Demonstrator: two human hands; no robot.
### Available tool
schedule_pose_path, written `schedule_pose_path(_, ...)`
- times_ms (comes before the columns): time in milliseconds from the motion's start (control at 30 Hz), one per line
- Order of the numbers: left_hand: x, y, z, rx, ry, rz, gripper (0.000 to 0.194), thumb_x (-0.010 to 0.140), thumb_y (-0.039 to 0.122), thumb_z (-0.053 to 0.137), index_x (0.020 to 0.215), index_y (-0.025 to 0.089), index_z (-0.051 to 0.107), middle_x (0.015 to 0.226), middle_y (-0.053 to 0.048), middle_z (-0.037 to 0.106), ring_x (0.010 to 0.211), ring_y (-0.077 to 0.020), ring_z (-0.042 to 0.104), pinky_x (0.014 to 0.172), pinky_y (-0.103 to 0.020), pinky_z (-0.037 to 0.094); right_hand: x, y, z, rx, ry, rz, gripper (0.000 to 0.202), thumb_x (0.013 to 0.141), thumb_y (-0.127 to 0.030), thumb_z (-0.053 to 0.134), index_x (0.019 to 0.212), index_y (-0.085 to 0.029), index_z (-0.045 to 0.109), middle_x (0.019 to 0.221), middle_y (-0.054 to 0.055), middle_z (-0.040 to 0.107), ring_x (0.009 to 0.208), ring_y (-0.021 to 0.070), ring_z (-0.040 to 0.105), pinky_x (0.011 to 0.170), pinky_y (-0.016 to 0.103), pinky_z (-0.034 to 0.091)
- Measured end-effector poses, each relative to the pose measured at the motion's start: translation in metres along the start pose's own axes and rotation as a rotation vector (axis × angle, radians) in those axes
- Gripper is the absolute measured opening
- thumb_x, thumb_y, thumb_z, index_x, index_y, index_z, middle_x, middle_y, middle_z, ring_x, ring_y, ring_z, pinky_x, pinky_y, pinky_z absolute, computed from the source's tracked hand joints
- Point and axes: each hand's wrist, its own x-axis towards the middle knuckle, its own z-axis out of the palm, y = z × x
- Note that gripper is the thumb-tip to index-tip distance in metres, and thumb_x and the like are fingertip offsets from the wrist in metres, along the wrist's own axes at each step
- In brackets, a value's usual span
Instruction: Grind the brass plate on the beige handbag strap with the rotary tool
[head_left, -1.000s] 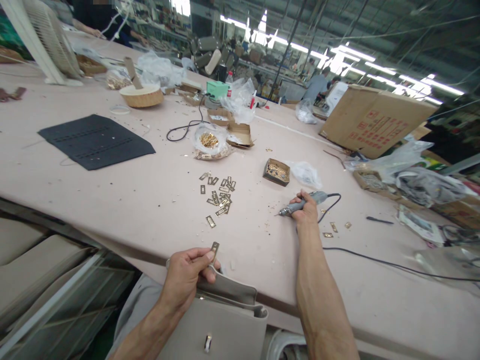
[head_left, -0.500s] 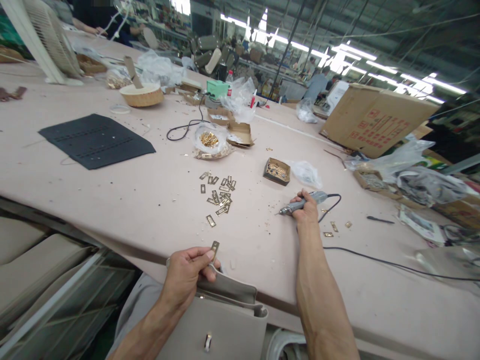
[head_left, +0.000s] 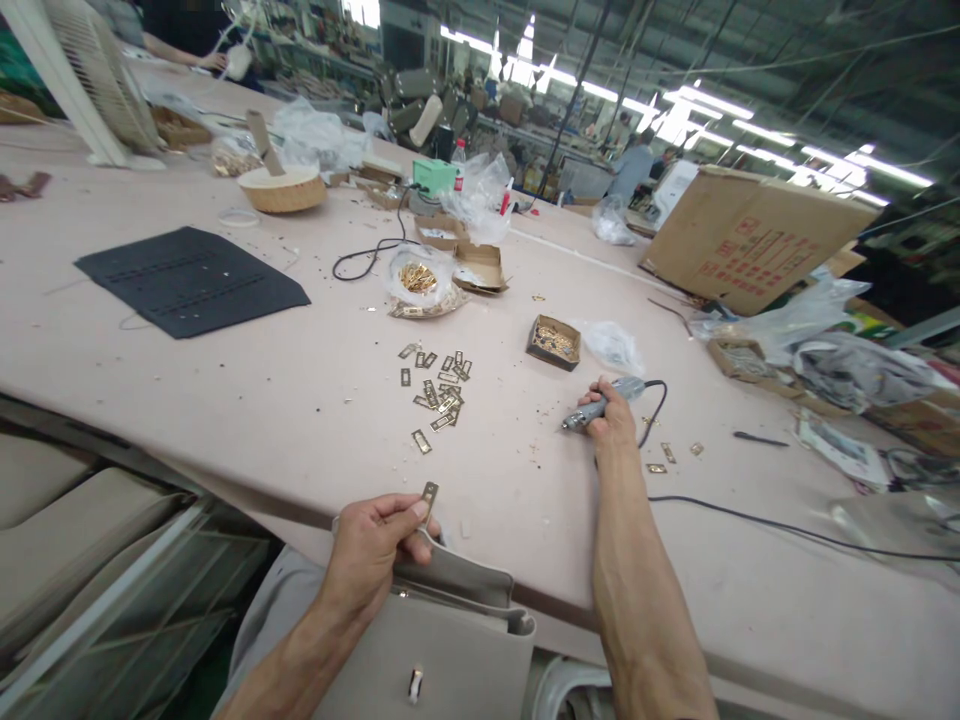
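At the left of the frame a black sheet [head_left: 191, 283] lay flat on the table [head_left: 225, 430]. In the lower centre the left hand [head_left: 371, 545] pinched a small metal plate [head_left: 430, 491] at the flap [head_left: 469, 576] of a grey bag [head_left: 457, 655]. Loose plates [head_left: 448, 403] lay scattered mid-frame, with a small box [head_left: 553, 345] of metal bits farther right. Right of centre, well apart from the left hand, the right hand [head_left: 611, 418] was wrapped round a grey corded tool [head_left: 583, 413]

White glare from overhead tubes [head_left: 889, 173], soft light across the tabletop [head_left: 337, 340], far background [head_left: 510, 110] perhaps blurry.
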Motion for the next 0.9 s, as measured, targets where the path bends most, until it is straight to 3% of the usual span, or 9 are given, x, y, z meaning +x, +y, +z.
schedule_pose_path(133,-0.0003,0.0013,0.0004,0.005,-0.002,-0.006,0.050,0.057,0.049,0.096,0.076,0.007,0.077,0.071,-0.013,0.072,0.045,-0.0131,0.056,0.050,-0.022,0.046,-0.0017,0.0010,0.0024,0.003,0.015,-0.006,0.031,0.077,-0.014,0.084,0.086,-0.017,0.054,0.072,-0.004,0.061,0.050,0.0061,0.052,0.044,0.017,0.050)
schedule_pose_path(567,-0.0005,0.0006,0.0005,0.022,-0.005,-0.003,0.049,0.058,0.050,0.095,0.074,0.008,0.077,0.064,-0.011,0.069,0.044,-0.0130,0.056,0.049,-0.021,0.045,-0.0044,0.0047,0.0067,0.013,0.022,-0.045,0.031,0.077,-0.013,0.083,0.083,-0.017,0.053,0.071,-0.004,0.061,0.049,0.0067,0.052,0.043,0.018,0.050)
schedule_pose_path(900,-0.0002,0.0001,-0.0008,0.029,-0.013,0.002,0.049,0.059,0.050,0.094,0.074,0.007,0.076,0.071,-0.013,0.072,0.045,-0.0126,0.056,0.049,-0.021,0.044,-0.0059,-0.0010,0.0062,0.050,-0.009,0.045,0.017,0.086,-0.010,0.070,0.084,-0.016,0.054,0.070,-0.004,0.059,0.047,0.0040,0.047,0.043,0.015,0.048)
